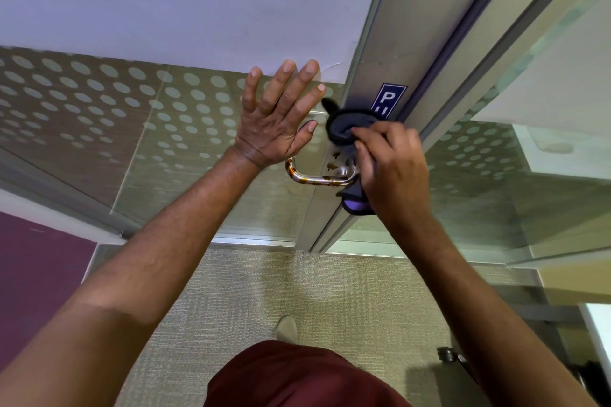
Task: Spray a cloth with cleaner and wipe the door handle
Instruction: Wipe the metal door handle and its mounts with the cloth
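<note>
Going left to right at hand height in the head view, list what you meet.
Dotted glass panel → left hand flat on the glass → dark cloth → right hand gripping it → glass side panel.

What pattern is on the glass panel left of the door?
Pale dots on the glass panel, head view.

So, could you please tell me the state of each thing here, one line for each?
Left hand: open, fingers spread flat on the glass.
Right hand: grips the cloth.
Cloth: bunched, pressed on the door frame above the handle.
Handle: level, free of either hand.
Sign: lower part hidden by the cloth.
</note>
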Demonstrator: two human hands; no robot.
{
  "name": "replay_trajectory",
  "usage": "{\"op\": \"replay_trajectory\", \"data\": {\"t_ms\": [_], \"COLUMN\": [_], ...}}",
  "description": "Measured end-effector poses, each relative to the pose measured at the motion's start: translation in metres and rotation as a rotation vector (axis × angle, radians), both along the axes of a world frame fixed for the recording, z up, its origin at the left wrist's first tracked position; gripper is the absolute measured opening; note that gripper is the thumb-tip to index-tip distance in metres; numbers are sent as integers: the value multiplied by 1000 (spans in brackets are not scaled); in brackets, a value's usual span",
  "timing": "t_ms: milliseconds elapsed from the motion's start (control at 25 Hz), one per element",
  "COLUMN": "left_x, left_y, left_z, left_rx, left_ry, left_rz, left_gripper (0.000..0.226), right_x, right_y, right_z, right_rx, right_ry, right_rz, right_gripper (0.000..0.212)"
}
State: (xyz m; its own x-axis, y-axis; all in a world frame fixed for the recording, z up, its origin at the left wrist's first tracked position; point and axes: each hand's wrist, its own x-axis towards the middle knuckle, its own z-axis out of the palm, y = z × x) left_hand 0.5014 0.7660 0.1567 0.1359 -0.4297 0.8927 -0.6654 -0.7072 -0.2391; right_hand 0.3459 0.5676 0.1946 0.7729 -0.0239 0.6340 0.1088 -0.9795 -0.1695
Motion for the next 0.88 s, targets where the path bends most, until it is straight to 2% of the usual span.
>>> {"op": "replay_trajectory", "data": {"t_ms": [80,160,240,440,600,800,880], "left_x": [0,1,1,2,2,0,-1], "left_y": [-1,-1,-1,-2,-1,1,1], "left_z": [0,0,-1,0,1,2,2], "left_rx": [-4,-4,-2,-1,2,15,19], "left_ry": [-1,-1,-11,-23,-12,12,24], "left_rz": [-1,-6,-5,-8,-2,7,5], "left_gripper": [58,59,59,58,59,59,59], "right_x": [5,10,13,12,7,7,10], "right_y": [-3,0,5,10,13,32,32], "right_z": [1,-7,-18,-37,-31,-19,-20], "right_rx": [8,-96,-180,-240,-248,-466,-467], "right_ry": [-60,-40,17,162,230,430,465], "right_rz": [-68,-99,-81,-62,-40,-84,-68], "right_gripper": [27,29,29,16,19,27,27]}}
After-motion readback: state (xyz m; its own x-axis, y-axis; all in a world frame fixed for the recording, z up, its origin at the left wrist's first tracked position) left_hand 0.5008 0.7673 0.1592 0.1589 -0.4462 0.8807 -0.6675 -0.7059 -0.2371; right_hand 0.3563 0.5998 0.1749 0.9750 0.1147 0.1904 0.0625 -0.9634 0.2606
